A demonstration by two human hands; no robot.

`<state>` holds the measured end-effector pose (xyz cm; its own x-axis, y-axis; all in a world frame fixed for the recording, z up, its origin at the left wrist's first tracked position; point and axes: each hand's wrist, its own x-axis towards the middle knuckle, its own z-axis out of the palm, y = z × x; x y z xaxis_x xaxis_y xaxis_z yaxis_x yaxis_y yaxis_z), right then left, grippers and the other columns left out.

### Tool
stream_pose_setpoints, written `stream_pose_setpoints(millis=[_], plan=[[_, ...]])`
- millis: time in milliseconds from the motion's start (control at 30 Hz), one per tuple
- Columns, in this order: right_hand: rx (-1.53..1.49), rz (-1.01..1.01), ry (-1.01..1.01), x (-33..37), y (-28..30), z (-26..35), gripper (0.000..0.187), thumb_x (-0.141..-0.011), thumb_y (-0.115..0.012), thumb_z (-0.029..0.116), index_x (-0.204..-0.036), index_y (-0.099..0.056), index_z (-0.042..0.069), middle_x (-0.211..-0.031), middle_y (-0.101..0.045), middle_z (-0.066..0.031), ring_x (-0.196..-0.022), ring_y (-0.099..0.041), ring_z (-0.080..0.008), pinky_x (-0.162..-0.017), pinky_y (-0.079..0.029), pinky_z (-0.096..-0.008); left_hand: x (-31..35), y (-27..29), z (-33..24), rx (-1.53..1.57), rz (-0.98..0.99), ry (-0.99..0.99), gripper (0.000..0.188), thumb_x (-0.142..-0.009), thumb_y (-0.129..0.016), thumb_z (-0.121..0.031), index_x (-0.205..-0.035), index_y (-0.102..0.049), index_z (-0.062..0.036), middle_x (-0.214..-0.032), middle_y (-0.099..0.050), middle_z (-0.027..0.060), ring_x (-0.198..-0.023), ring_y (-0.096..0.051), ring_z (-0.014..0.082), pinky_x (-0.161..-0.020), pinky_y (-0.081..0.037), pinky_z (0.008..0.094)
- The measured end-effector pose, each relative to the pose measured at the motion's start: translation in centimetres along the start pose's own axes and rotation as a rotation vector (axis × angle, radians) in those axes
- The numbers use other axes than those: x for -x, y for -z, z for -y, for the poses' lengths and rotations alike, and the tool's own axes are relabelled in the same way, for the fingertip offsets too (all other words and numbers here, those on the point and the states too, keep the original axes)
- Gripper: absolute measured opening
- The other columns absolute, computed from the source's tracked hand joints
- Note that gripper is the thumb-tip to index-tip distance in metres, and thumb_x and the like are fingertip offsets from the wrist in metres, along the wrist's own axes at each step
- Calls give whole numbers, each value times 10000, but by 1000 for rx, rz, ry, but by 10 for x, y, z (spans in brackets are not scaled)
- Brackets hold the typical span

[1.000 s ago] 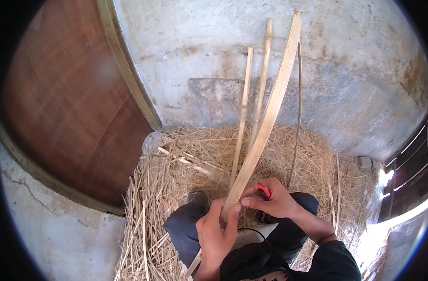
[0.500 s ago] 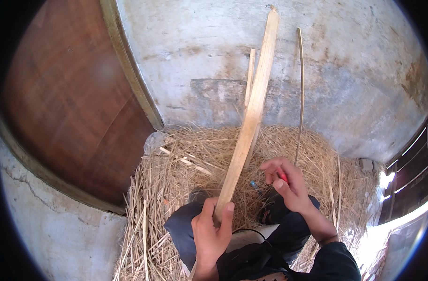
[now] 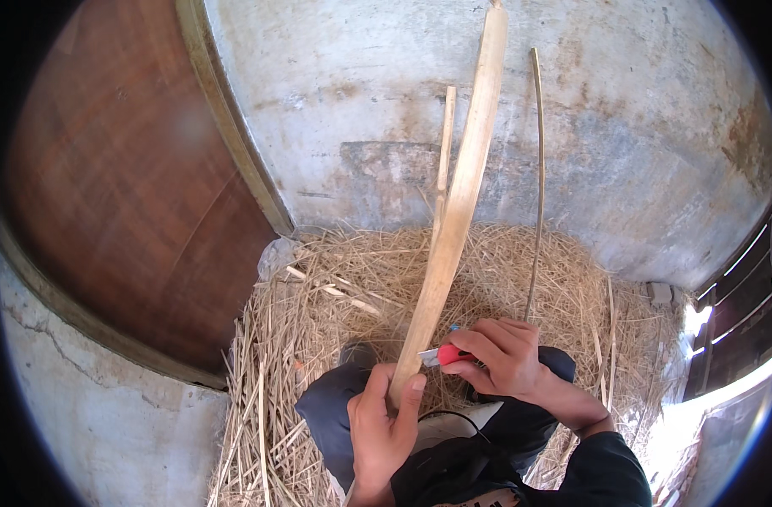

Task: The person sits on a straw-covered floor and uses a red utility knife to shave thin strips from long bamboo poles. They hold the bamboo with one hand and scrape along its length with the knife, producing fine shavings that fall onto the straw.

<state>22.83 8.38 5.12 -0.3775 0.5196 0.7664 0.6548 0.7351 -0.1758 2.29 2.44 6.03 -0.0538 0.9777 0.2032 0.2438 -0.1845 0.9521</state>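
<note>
My left hand point(image 3: 382, 427) grips the lower end of a long pale bamboo strip point(image 3: 459, 211), thumb laid along its right edge. The strip slants up and away, its far end high against the wall. Closed around a red-handled utility knife point(image 3: 450, 353) is my right hand point(image 3: 508, 362), just right of the strip. The short silver blade points left and meets or nearly meets the strip's right edge, a little above my left thumb. Exact contact cannot be made out.
Straw-like shavings point(image 3: 335, 253) spread over the floor around my bent knees. A thin rod point(image 3: 539, 169) and a short pale stick point(image 3: 446, 139) stand toward the stained wall point(image 3: 639, 135). A brown panel point(image 3: 132, 186) with a wooden frame is at left.
My right hand has moved down and left toward the strip and turned over, bringing the knife's blade into view. The strip has tilted slightly; my left hand keeps its hold.
</note>
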Motion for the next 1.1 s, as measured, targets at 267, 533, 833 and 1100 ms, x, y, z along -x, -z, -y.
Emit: stream_pose_setpoints(millis=[267,533,833,1100], plan=[[40,-6,46,-4,-1,0,394,-829,-866,418,-1057,-742,121,-761,-636,21,-622,-678,-160,-544,-505,-279,2,1,2,-142,6,-20,184,-1037,-739,-173,-1055,-652,-12,-652,-641,108,-494,-555,146,-498,-428,306],[96,3,46,-6,3,5,386,-828,-863,420,-1051,-748,128,-736,-608,28,-602,-655,-140,-528,-475,-272,5,-2,0,-190,-17,-16,188,-1030,-745,-169,-1065,-646,-13,-693,-684,148,-504,-631,236,-510,-473,338],[112,-34,38,-3,1,3,360,-822,-879,411,-1028,-766,138,-756,-636,37,-602,-643,-130,-529,-462,-268,8,-2,4,-204,-17,-21,184,-1027,-744,-164,-1052,-640,-14,-685,-681,163,-521,-661,292,-508,-480,355],[150,-13,45,-3,-2,1,366,-816,-877,423,-1038,-770,151,-744,-622,45,-602,-637,-123,-529,-445,-271,10,-1,15,-199,-30,-35,179,-1028,-741,-161,-1057,-642,-14,-695,-685,173,-549,-683,317,-517,-493,367]])
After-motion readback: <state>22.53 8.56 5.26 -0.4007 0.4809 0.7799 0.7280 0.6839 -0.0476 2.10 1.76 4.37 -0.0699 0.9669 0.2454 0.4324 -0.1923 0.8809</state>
